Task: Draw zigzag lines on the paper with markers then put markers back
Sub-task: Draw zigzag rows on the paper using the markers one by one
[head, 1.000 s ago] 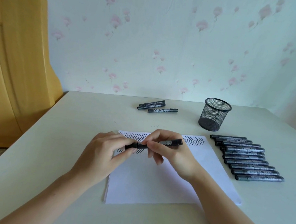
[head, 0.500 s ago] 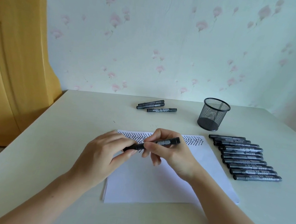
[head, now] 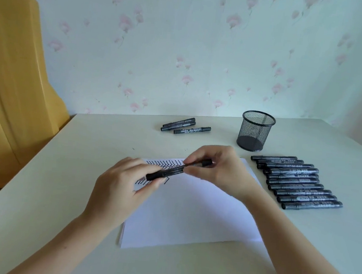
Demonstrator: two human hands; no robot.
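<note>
Head view shows left hand (head: 124,188) and right hand (head: 218,173) pinching a slim, rigid black plastic marker (head: 178,169), light, likely best gripped mid-barrel.

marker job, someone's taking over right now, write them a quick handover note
Left hand and right hand both hold one black marker by its ends, above the paper.
Zigzag lines already run along the paper's far edge.
A row of markers lies right of the paper, three markers lie farther back, and the mesh cup looks empty.
Left: more drawing, then markers back.
</note>
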